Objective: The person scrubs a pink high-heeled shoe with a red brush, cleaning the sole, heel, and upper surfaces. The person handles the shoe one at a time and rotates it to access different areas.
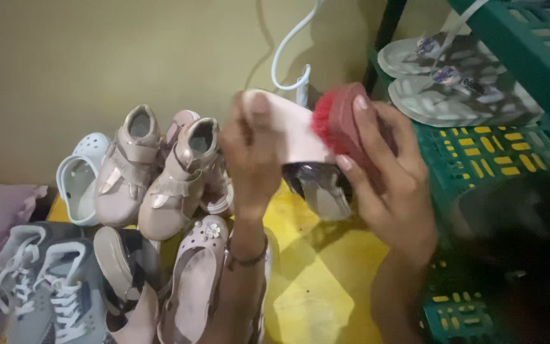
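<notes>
My left hand (pixel 249 159) grips a pale pink heeled shoe (pixel 291 137), held sole-up in the middle of the view, its clear block heel (pixel 323 188) pointing down. My right hand (pixel 389 178) is closed around a dark red brush (pixel 345 121) whose red bristles press against the shoe's sole. Both hands are blurred by motion. The shoe's upper is hidden behind my hands.
A pile of shoes lies at the left: pink high-top boots (pixel 160 172), a white clog (pixel 81 178), grey sneakers (pixel 46 280), pink sandals (pixel 192 280). A green rack (pixel 498 153) at the right carries grey flip-flops (pixel 453 83). Below is a yellow floor (pixel 319 280); a white cord (pixel 291 44) hangs on the wall.
</notes>
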